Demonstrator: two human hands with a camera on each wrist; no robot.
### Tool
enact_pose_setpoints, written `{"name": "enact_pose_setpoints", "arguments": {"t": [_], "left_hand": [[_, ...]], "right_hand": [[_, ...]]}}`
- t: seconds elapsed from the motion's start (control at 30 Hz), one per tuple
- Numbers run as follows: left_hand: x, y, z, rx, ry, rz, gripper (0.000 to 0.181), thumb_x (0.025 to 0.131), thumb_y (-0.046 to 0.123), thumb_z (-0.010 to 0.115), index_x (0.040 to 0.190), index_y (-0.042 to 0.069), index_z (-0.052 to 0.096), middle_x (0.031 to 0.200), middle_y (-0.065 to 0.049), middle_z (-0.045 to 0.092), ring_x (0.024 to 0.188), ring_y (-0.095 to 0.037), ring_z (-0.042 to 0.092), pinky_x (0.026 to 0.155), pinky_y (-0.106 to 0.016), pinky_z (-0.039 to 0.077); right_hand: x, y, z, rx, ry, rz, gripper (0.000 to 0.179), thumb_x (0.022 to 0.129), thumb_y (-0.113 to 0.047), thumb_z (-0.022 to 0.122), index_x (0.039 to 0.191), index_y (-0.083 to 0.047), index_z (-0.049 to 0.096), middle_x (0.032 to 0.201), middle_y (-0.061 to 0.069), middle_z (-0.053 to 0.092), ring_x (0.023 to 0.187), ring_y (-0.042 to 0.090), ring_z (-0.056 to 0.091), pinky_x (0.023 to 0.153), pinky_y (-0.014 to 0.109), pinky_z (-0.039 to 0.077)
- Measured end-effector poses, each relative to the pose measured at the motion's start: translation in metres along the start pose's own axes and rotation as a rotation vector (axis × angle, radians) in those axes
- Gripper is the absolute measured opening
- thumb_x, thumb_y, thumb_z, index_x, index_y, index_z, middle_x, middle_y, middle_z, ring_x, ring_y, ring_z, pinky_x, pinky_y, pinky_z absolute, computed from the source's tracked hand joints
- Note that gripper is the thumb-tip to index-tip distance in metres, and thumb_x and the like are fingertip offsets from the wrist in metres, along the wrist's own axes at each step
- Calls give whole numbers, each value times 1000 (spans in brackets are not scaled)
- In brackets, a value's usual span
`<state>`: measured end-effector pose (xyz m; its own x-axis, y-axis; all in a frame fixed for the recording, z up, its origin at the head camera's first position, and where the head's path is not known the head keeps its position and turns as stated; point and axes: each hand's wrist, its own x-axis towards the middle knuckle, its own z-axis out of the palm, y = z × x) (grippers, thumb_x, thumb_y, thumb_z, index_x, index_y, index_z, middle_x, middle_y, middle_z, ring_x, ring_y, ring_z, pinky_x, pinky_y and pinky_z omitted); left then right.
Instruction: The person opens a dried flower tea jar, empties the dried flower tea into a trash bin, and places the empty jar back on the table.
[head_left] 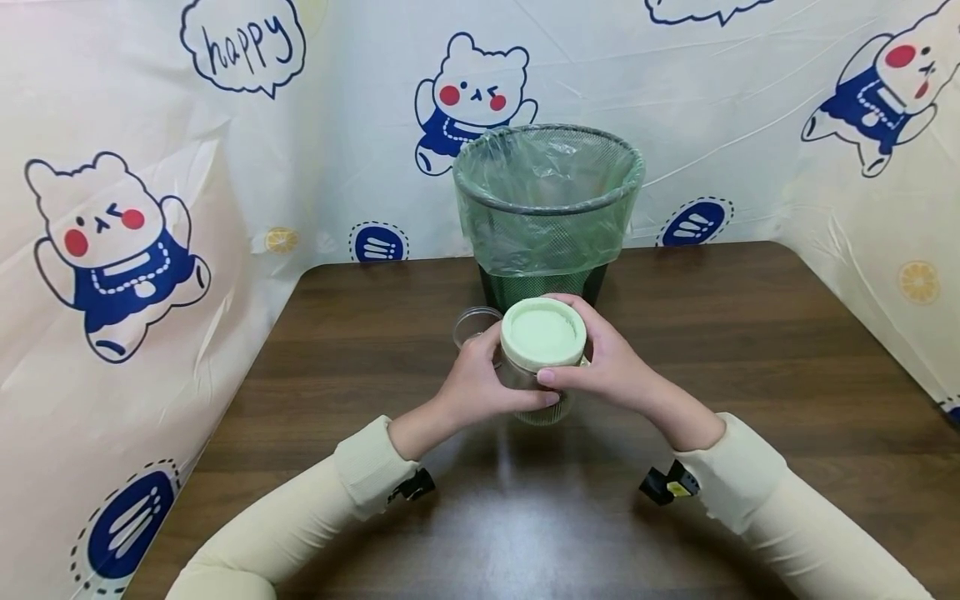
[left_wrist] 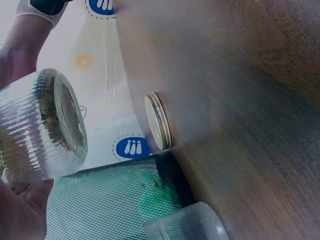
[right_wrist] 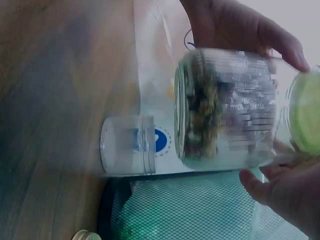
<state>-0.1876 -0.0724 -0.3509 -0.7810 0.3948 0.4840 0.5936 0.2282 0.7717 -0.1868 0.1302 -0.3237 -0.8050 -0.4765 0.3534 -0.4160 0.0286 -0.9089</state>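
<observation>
Both hands hold a ribbed clear glass jar (right_wrist: 240, 110) over the table, with a pale green lid (head_left: 543, 333) at its top. Dark, mixed dry-looking bits (right_wrist: 202, 115) lie at the bottom of the jar. My left hand (head_left: 483, 379) wraps the glass body, thumb across the front. Higher up, my right hand (head_left: 611, 358) grips around the lid's edge and the neck, its thumb at the near side and its fingers partly hidden behind. Below the jar, the left wrist view shows its glass base (left_wrist: 72, 115) clear of the tabletop.
A black mesh bin (head_left: 543, 287) lined with a green plastic bag (head_left: 547, 237) stands behind the hands. An uncapped clear plastic jar (right_wrist: 127, 145) stands on the wooden table (head_left: 360, 350) near it. A gold-coloured screw lid (left_wrist: 159, 122) lies there too. Printed cloth (head_left: 360, 125) surrounds the table.
</observation>
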Motion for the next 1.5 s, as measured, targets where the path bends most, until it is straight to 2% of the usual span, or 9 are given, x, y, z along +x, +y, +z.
{"name": "enact_pose_setpoints", "arguments": {"t": [0.23,0.4,0.5,0.67,0.77,0.9,1.0,1.2,1.5], "left_hand": [[0,-2,-2,-56,-53,11,79,62,15,92,130,9,54,119,0,63,107,-14,57,91,-34,48],[1,-2,-1,-55,-57,-20,80,61,11,92,131,7,54,119,-3,63,107,-15,56,92,-34,47],[3,7,-2,-55,-44,-36,77,61,7,91,129,3,54,117,-7,64,105,-16,57,91,-34,48],[5,30,-5,-34,-2,-39,70,64,3,88,125,-3,55,114,-12,65,103,-19,58,88,-37,49],[6,19,-3,-5,39,-39,72,64,9,90,127,1,55,115,-8,65,105,-18,58,88,-37,49],[8,-1,2,25,90,-49,75,65,19,91,129,8,54,118,-2,64,107,-14,57,87,-36,50],[9,-3,3,49,124,-58,73,67,21,90,129,9,54,117,-1,63,105,-13,57,85,-38,51],[12,-4,7,119,176,-60,71,68,24,89,128,8,55,115,0,63,100,-12,56,80,-33,51],[13,-1,11,174,205,-49,71,66,23,88,126,5,56,114,-4,64,103,-15,58,85,-32,50]], "right_hand": [[3,6,-6,51,-89,-56,80,78,-27,81,139,0,38,133,13,49,119,26,46,99,33,39],[3,9,-8,60,-107,-70,82,79,-34,81,140,1,37,133,13,49,120,26,45,100,34,38],[4,11,-8,52,-92,-84,90,79,-45,79,142,1,34,134,14,48,121,25,44,101,35,37],[1,8,-4,38,4,-78,101,75,-54,78,145,1,30,135,14,47,122,25,44,101,32,36],[0,3,1,26,94,-49,97,77,-46,81,145,0,30,140,13,46,122,24,45,101,34,35],[-2,-6,10,-18,209,40,85,79,-24,80,144,0,30,139,12,48,116,24,47,97,40,37],[0,-11,16,-54,260,96,81,79,-13,77,144,-2,31,134,13,50,113,25,48,94,43,38],[4,-12,25,-89,317,135,81,78,-14,78,143,-3,32,134,10,47,114,25,49,95,46,39],[7,-12,32,-125,379,157,83,77,-20,81,142,-6,33,133,8,47,115,22,48,96,41,38]]}}
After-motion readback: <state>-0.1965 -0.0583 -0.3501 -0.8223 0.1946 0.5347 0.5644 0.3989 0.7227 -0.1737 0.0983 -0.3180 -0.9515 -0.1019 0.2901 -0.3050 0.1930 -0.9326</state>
